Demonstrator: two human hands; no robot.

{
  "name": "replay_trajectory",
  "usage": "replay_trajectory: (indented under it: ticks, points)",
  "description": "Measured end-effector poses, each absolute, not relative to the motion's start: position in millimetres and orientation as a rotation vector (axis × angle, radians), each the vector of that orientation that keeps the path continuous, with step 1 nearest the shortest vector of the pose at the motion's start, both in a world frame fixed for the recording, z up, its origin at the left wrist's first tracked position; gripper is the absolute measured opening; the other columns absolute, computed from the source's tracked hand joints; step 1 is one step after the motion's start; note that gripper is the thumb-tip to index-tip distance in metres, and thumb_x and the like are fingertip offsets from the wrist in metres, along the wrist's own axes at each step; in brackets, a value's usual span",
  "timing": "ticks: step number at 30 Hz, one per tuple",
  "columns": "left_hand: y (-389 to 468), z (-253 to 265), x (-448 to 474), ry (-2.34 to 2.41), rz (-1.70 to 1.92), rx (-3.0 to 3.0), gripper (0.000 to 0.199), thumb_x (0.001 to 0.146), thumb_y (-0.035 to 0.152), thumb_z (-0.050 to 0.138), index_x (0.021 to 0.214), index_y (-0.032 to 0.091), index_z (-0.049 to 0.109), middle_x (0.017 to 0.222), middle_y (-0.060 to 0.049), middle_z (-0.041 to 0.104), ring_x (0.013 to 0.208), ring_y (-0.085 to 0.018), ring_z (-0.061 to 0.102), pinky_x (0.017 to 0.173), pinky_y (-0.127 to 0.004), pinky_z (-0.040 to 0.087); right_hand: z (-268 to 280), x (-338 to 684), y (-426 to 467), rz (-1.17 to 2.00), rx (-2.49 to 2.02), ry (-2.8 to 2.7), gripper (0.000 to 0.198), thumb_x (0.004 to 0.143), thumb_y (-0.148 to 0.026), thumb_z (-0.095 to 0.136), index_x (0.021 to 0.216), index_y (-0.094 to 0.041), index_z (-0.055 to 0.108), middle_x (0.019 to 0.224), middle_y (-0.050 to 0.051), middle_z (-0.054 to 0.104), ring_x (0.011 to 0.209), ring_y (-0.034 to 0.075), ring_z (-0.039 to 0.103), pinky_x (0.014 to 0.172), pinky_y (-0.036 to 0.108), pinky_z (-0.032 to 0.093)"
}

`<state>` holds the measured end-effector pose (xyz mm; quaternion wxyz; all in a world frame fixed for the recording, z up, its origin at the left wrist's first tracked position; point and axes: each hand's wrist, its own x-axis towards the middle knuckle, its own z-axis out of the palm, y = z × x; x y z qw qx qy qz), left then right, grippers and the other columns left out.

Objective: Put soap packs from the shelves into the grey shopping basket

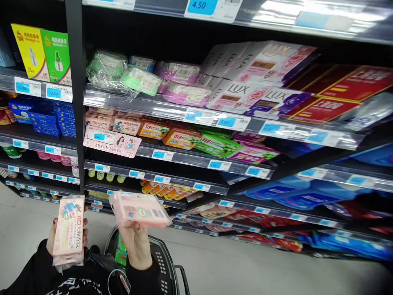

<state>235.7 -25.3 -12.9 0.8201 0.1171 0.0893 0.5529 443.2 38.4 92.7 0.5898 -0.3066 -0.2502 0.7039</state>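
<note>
My left hand [50, 241] is closed around a pink laundry soap pack [69, 225] in clear wrap, held upright with its flowered front toward me. Its thumb is on one side and its fingertips show at the other. My right hand [138, 243] grips a second pink soap pack [139, 209] from below, tilted so that a barcode and a round green mark show. Both packs are in front of the shelves, apart from each other. Similar pink packs [126, 124] sit on the shelf ahead, beside orange packs [181, 137] and a green pack [216, 144].
A dark shopping basket [159, 266] with green packs [121, 250] inside is below my right hand. Boxes of LUX soap [239, 92] and round green and purple soap containers [143, 80] fill the shelf above. A shelf post [75, 98] divides the bays. Grey floor [233, 262] lies below.
</note>
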Motion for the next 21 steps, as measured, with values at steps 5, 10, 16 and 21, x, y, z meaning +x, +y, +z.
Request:
replay_trajectory:
  ticks: [5,10,16,21]
  points:
    - [-26,-12,234,0.167,1.201,0.196,0.09,0.064,0.065,0.071,0.142,0.028,0.043,0.107,-0.01,0.064,0.085,-0.023,0.061,0.077,-0.039,0.048,95,436,43,1.532,-0.737,-0.552,0.085,0.059,-0.044,0.088,0.135,-0.034,0.051,0.128,0.006,0.064,0.125,0.026,0.054,0.111,0.05,0.036]
    - [-17,-26,229,0.123,1.115,0.293,0.097,0.054,0.067,0.077,0.136,0.022,0.051,0.104,-0.012,0.065,0.081,-0.025,0.06,0.073,-0.04,0.048,82,456,42,1.693,-0.712,-0.638,0.072,0.057,-0.047,0.09,0.121,-0.027,0.063,0.127,0.009,0.065,0.117,0.028,0.06,0.104,0.045,0.044]
    - [-22,-28,237,0.161,1.184,0.278,0.085,0.063,0.074,0.066,0.127,0.019,0.057,0.113,-0.013,0.064,0.079,-0.021,0.058,0.072,-0.037,0.047,71,464,38,2.084,-0.825,-0.51,0.058,0.062,-0.063,0.081,0.098,-0.018,0.074,0.109,0.012,0.073,0.109,0.031,0.065,0.102,0.045,0.045]
    - [-23,-25,241,0.164,1.167,0.287,0.088,0.059,0.077,0.065,0.128,0.023,0.057,0.137,-0.014,0.054,0.081,-0.02,0.059,0.072,-0.036,0.047,66,452,25,2.008,-1.024,-0.678,0.052,0.063,-0.053,0.083,0.1,-0.017,0.072,0.105,0.009,0.074,0.104,0.029,0.065,0.093,0.04,0.048]
